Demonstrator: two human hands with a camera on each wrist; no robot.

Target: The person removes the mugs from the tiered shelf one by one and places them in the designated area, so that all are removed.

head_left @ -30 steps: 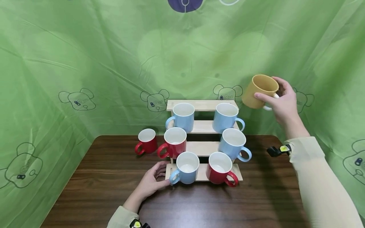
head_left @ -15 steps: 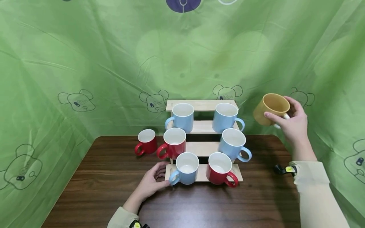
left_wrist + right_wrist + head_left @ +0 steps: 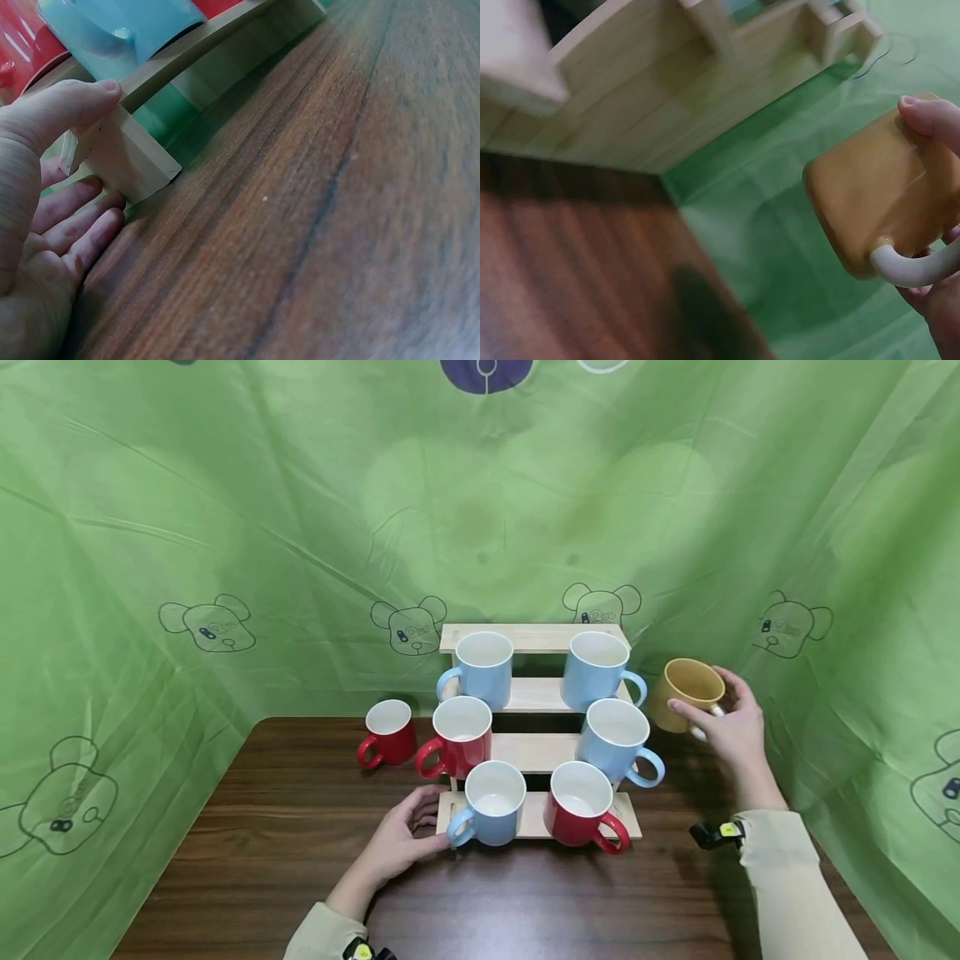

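My right hand [image 3: 738,727] grips a yellow mug [image 3: 688,693] with a white handle, thumb on the near side of its wall. The mug is tilted, just right of a wooden tiered rack [image 3: 532,752]. In the right wrist view the mug [image 3: 877,187] shows its side and white handle [image 3: 915,266], apart from the rack's side panel. My left hand [image 3: 405,835] holds the rack's front left corner. In the left wrist view its thumb lies on the bottom shelf's end and its fingers curl by the side panel [image 3: 127,154].
On the rack stand light blue mugs, such as the front left one [image 3: 495,806], and red mugs, such as the front right one [image 3: 577,806]. A smaller red mug [image 3: 390,735] sits left of the rack on the brown table [image 3: 300,810]. Green curtain [image 3: 300,527] surrounds the table.
My right hand has lowered the yellow mug from above the rack's top right, first swinging right, then back left beside the rack. The left hand stays at the rack's corner.
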